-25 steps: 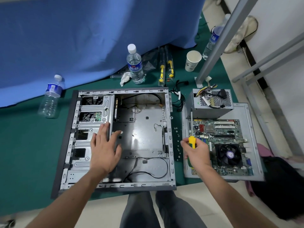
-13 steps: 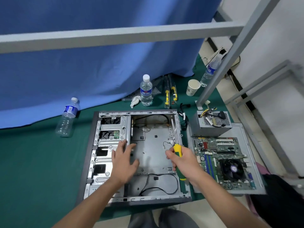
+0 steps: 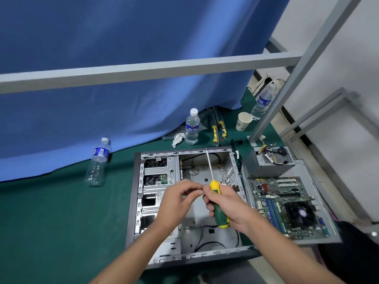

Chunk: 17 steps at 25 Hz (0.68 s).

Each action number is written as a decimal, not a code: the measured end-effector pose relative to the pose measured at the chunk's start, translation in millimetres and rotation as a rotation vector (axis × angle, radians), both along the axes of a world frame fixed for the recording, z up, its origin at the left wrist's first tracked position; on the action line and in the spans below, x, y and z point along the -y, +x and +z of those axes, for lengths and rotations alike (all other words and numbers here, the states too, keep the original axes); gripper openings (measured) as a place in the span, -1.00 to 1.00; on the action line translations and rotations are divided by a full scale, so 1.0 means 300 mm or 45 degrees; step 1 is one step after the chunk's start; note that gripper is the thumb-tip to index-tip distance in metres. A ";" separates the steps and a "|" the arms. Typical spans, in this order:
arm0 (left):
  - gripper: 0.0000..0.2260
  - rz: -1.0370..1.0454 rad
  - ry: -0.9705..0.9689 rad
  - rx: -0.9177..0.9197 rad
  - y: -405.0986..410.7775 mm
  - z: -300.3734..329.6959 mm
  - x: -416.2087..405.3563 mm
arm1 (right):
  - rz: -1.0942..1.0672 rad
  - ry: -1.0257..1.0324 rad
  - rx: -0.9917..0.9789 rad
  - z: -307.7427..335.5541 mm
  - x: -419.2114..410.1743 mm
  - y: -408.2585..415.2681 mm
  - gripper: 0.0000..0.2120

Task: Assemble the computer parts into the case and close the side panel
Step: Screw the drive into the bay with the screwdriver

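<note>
Right hand is wrapped round the green and yellow handle of a long-shafted screwdriver, whose thin steel shaft points up and away over the open grey metal computer case. Left hand hovers over the case beside it, fingers curled inward with thumb and fingertips drawn together next to the yellow top of the handle; whether they pinch anything is too small to tell. The case lies flat on the green mat, its side open, drive bays to the left. Just right of the case, a green motherboard with a black fan rests on the loose grey side panel, and a grey power supply box sits behind it. A clear water bottle stands behind the case.
</note>
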<state>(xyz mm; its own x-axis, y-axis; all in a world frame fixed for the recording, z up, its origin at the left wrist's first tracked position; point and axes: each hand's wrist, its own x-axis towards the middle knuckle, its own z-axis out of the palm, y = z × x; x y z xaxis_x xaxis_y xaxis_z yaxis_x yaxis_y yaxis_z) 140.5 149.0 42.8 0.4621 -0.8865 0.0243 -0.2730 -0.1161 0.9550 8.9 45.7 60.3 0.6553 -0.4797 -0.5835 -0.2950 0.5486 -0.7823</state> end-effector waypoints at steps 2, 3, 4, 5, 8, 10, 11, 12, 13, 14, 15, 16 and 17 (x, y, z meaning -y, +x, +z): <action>-0.90 -0.002 -0.003 -0.107 0.010 0.003 -0.002 | -0.012 0.036 0.019 0.016 -0.011 0.007 -0.80; -0.90 0.003 -0.001 -0.172 0.011 0.004 -0.002 | -0.011 0.035 0.027 0.027 -0.009 0.009 -0.80; -0.91 0.019 -0.001 -0.241 0.011 0.004 -0.001 | -0.004 0.028 0.023 0.039 -0.002 0.011 -0.81; -0.92 0.052 -0.008 -0.325 0.012 0.004 -0.003 | 0.009 0.016 0.004 0.050 0.007 0.009 -0.83; -0.90 0.169 -0.071 -0.550 0.029 0.008 -0.008 | 0.157 -0.275 -0.096 0.083 0.039 -0.016 -0.87; -0.88 0.218 -0.114 -0.641 0.056 0.017 -0.012 | 0.408 -0.789 -0.251 0.096 0.061 -0.046 -0.76; -0.87 0.245 -0.141 -0.688 0.068 0.021 -0.014 | 0.541 -1.068 -0.344 0.101 0.070 -0.063 -0.71; -0.85 0.273 -0.165 -0.726 0.079 0.028 -0.015 | 0.635 -1.306 -0.425 0.107 0.080 -0.077 -0.70; -0.84 0.297 -0.181 -0.751 0.088 0.035 -0.017 | 0.681 -1.469 -0.476 0.120 0.087 -0.085 -0.71; -0.85 0.315 -0.192 -0.766 0.097 0.040 -0.018 | 0.710 -1.586 -0.512 0.133 0.094 -0.088 -0.72; -0.88 0.325 -0.200 -0.779 0.103 0.042 -0.018 | 0.739 -1.675 -0.547 0.144 0.100 -0.089 -0.72; -0.90 0.331 -0.209 -0.792 0.106 0.044 -0.020 | 0.767 -1.742 -0.576 0.153 0.104 -0.087 -0.73; -0.89 0.333 -0.222 -0.801 0.112 0.047 -0.024 | 0.789 -1.789 -0.600 0.161 0.107 -0.082 -0.73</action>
<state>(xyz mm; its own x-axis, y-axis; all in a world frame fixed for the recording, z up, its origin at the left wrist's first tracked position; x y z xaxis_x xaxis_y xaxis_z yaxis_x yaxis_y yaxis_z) 174.0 156.3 56.9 0.6326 -0.7518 -0.1862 0.3538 0.0666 0.9330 -15.6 13.5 108.7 0.8411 -0.5257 -0.1270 -0.5365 -0.7814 -0.3186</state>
